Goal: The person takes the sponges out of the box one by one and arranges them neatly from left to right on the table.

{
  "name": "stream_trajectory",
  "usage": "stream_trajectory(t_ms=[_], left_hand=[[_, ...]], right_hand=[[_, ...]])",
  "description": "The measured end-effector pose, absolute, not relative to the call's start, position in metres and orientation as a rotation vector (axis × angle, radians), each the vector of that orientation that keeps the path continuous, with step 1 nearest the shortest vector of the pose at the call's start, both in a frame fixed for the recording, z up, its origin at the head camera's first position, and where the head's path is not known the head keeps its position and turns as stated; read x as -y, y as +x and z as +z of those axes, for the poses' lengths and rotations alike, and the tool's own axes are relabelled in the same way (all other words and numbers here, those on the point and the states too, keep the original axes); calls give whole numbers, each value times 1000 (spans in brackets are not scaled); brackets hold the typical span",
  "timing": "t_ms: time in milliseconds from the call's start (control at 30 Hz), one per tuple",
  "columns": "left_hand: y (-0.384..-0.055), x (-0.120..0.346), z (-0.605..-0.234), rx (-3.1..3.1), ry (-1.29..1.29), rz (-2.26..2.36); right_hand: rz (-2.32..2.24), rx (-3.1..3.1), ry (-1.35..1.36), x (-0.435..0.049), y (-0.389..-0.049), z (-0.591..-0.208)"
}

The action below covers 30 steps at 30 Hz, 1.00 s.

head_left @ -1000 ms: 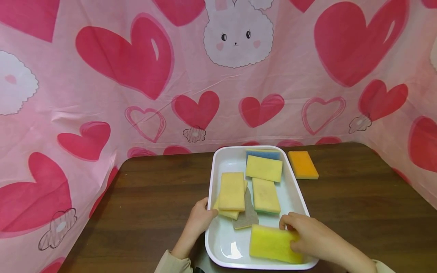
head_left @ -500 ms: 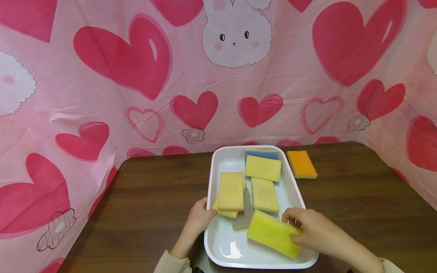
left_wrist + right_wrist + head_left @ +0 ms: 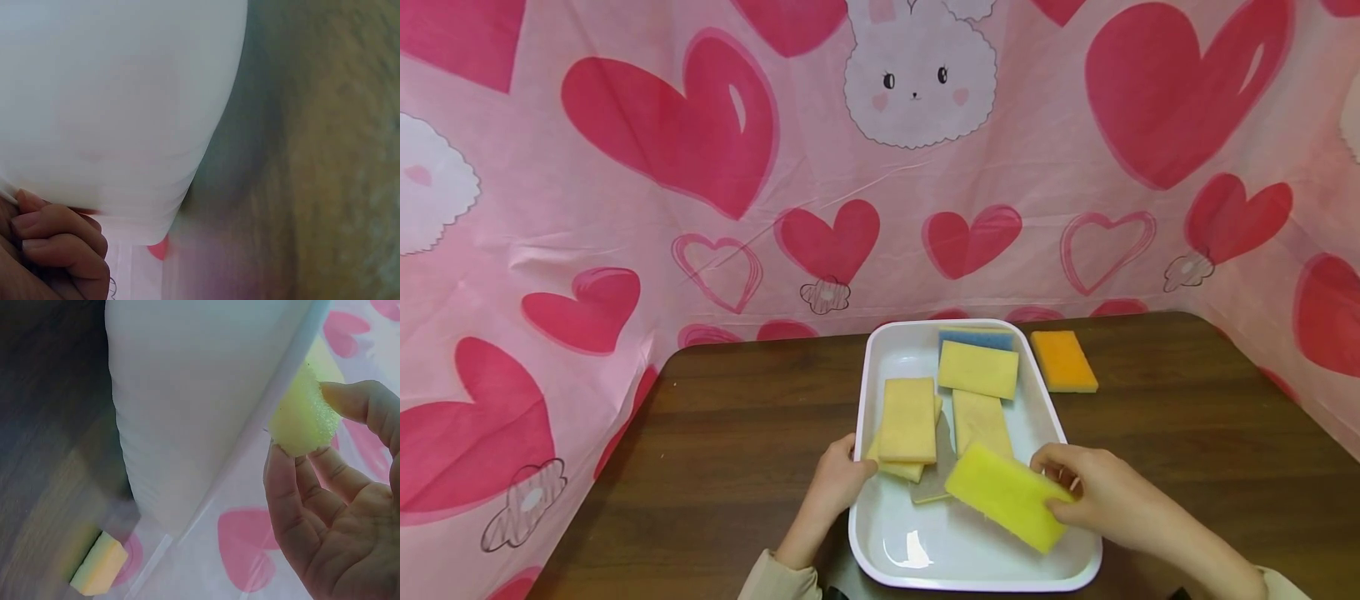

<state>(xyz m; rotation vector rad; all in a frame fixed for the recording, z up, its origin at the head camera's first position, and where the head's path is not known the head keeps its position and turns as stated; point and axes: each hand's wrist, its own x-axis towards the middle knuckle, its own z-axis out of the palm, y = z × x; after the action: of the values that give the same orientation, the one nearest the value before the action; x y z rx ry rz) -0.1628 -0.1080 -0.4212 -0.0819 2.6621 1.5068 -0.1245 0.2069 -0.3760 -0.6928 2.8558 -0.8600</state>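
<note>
The bright yellow sponge (image 3: 1006, 496) is pinched at one end by the right hand (image 3: 1108, 496); the white tray (image 3: 917, 525) is gripped by the left hand (image 3: 841, 475), apparently for steadiness.

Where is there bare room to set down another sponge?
Table: left of the tray and left hand; right, between orange sponge and right arm. Tray: near left corner. Crowded: tray's middle, with piled sponges and the bright sponge in the right hand.

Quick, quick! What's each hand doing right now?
Left hand: closed, gripping the edge of the white tray.
Right hand: closed, pinching the bright yellow sponge between thumb and fingers.
</note>
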Motion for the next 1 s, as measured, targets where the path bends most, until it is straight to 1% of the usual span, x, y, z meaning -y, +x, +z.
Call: stream_trajectory(t_ms=[133,300,733,1000], left_hand=[[-163,108,-422,-2660,-82,1509],[-163,108,-422,-2661,-85,1508],[-162,108,-422,-2666,-80,1514],[-162,108,-423,-2679,-68,1520]], right_hand=[[-891,-2874,-709,-213,-128,-374],[-899,-2905,-629,-219,-132,-370],[-1021,-3029,-575,-229,-138,-369],[-1021,-3087,-381,-237,-142,-366]])
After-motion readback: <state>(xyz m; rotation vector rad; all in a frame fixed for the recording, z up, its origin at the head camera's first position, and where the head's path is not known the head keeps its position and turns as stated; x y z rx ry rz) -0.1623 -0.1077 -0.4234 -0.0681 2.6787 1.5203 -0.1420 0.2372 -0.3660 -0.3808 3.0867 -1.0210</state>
